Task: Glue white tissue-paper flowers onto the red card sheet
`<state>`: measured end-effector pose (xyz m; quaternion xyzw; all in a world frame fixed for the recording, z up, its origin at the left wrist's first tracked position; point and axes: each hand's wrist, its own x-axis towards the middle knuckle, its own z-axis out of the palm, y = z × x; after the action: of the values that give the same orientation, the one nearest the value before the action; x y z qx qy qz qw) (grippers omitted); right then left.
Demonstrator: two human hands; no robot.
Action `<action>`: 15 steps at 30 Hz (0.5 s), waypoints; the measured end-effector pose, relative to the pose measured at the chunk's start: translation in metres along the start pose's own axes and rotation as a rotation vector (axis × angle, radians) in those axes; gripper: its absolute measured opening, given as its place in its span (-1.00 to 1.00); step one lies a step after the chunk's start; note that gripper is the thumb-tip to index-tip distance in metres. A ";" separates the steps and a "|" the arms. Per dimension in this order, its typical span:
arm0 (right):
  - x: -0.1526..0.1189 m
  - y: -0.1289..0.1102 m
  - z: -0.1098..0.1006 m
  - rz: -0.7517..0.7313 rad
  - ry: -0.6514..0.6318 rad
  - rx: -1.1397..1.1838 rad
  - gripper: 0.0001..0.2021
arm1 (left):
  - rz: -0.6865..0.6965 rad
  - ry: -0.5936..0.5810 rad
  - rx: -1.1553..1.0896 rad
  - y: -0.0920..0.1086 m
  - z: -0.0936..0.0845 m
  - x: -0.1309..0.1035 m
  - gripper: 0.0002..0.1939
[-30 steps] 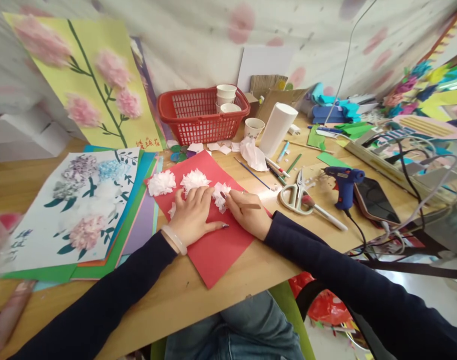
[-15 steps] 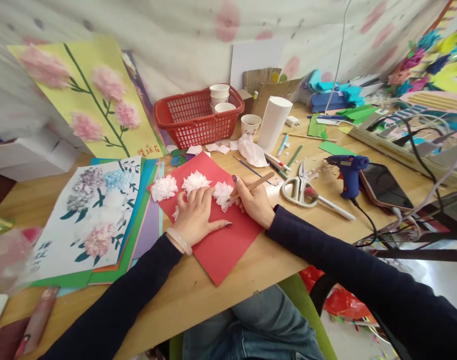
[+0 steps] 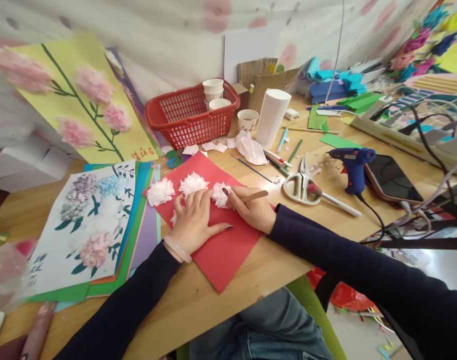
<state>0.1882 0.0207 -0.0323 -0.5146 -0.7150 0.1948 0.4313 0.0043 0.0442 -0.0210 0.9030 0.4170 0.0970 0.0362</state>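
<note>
My left hand point(image 3: 192, 220) lies spread on a red sheet of paper point(image 3: 220, 260), its fingertips beside a white crinkled-paper flower point(image 3: 193, 184). A flat brown wooden stick point(image 3: 256, 196) is pinched in my right hand point(image 3: 254, 214). That hand's fingertips are at another white flower point(image 3: 219, 195) on the sheet; the stick's lower end is hidden by the fingers. A third white flower point(image 3: 160, 192) sits at the sheet's left corner. Part of a further white piece point(image 3: 173, 218) shows beside my left hand.
White-handled scissors point(image 3: 302, 186), a blue glue gun point(image 3: 351, 165) and a phone point(image 3: 392, 181) lie to the right. Behind stand a red basket point(image 3: 192, 120) with paper cups and a white roll point(image 3: 273, 117). Left are flower pictures point(image 3: 96, 225) on coloured sheets.
The view has shifted slightly. My right hand has turned a little over the right flower, the stick now lying flatter. My left hand remains spread on the red paper.
</note>
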 end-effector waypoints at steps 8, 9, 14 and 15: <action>0.003 -0.005 0.002 -0.235 -0.154 -0.322 -0.63 | -0.018 -0.042 -0.042 0.000 -0.002 0.001 -0.26; 0.005 -0.006 0.002 -0.261 -0.183 -0.344 -0.64 | -0.021 -0.054 -0.056 -0.001 -0.003 0.002 -0.28; 0.003 0.000 0.002 -0.037 -0.034 -0.047 -0.57 | -0.033 -0.069 -0.053 0.000 -0.004 0.003 -0.20; 0.001 0.002 0.001 0.043 0.019 0.061 -0.55 | -0.033 -0.063 -0.045 0.000 -0.004 0.003 -0.17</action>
<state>0.1888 0.0224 -0.0338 -0.5183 -0.6934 0.2211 0.4491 0.0056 0.0460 -0.0165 0.8976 0.4281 0.0773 0.0713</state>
